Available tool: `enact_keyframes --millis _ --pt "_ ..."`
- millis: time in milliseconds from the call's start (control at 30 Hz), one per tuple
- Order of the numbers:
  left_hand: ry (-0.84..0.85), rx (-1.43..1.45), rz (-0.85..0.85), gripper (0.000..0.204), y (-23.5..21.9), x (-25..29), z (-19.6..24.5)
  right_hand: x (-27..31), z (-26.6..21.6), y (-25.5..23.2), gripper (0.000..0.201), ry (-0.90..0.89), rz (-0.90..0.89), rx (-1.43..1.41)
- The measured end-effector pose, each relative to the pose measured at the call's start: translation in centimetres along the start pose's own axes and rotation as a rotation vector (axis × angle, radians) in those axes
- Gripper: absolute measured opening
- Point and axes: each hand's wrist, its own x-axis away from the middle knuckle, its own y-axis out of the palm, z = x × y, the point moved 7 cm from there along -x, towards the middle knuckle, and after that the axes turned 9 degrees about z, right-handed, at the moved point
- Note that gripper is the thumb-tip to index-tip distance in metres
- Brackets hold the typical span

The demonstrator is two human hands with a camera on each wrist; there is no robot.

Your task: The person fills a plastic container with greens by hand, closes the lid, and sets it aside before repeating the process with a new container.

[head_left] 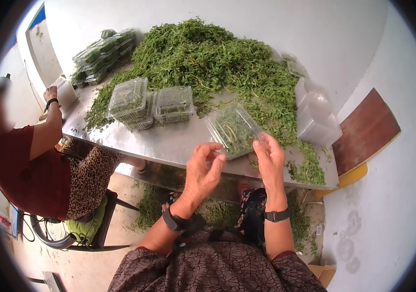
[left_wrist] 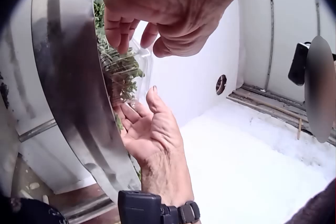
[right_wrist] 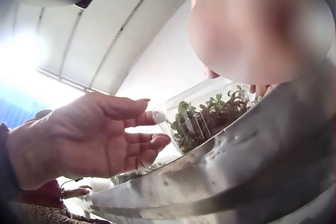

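Observation:
A clear plastic clamshell box [head_left: 235, 130] filled with leafy green stems sits at the table's front edge, its lid over the greens. My left hand [head_left: 203, 168] is at its near left corner. In the right wrist view, the left hand [right_wrist: 100, 140] has its thumb apart from loosely bent fingers, with fingertips right at the box [right_wrist: 205, 119]. At the box's right side is my right hand [head_left: 270, 158], thumb lying straight along the edge. The left wrist view shows the right hand [left_wrist: 155, 132] palm up, its fingers by the box's end.
A large heap of greens [head_left: 193, 53] covers the back of the metal table [head_left: 164, 151]. Filled boxes [head_left: 127, 100] stand left of centre, more [head_left: 103, 56] at the back left. Nested empty boxes [head_left: 315, 117] stand right. Another person [head_left: 32, 165] sits at the left.

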Motion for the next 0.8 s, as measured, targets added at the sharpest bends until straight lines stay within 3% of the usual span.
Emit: enact_keyframes --millis 100,167,233,300,333,433,567,667,733,800 --pt "0.013 -0.162 0.139 0.028 -1.5 -2.1 -0.9 -0.3 0.4 0.2 0.046 0.036 0.024 -0.060" --pt "0.188 -0.229 0.307 0.035 -2.4 -3.7 -0.4 -0.4 0.4 0.4 0.043 0.047 0.030 -0.076" --pt "0.106 -0.212 0.257 0.044 -2.2 -5.0 -1.4 -0.3 0.4 0.4 0.037 0.114 0.038 -0.176" --pt "-0.110 0.125 0.100 0.048 -0.8 -5.9 -3.4 -0.5 0.8 0.3 0.036 0.112 0.032 -0.176" --pt "-0.211 0.071 -0.005 0.050 -0.6 -6.1 -3.6 -0.6 0.9 0.3 0.035 0.110 0.030 -0.176" --pt "-0.165 0.146 0.121 0.048 -0.8 -5.7 -4.2 -0.7 0.8 -0.1 0.035 0.090 0.050 -0.269" --pt "-0.128 0.052 0.113 0.047 -1.8 -5.3 -4.6 -0.8 0.5 -0.7 0.035 0.088 0.012 -0.249" --pt "-0.230 -0.072 0.021 0.043 -2.2 -4.7 -5.0 -0.6 -0.3 -0.5 0.034 0.024 -0.031 -0.125" --pt "-0.278 0.168 0.019 0.039 -2.1 -4.3 -5.4 -0.3 -2.0 -0.3 0.034 -0.112 -0.059 0.031" --pt "-0.283 0.208 0.032 0.037 -2.3 -3.8 -5.3 -0.1 -2.5 -0.3 0.036 -0.088 -0.077 0.068"
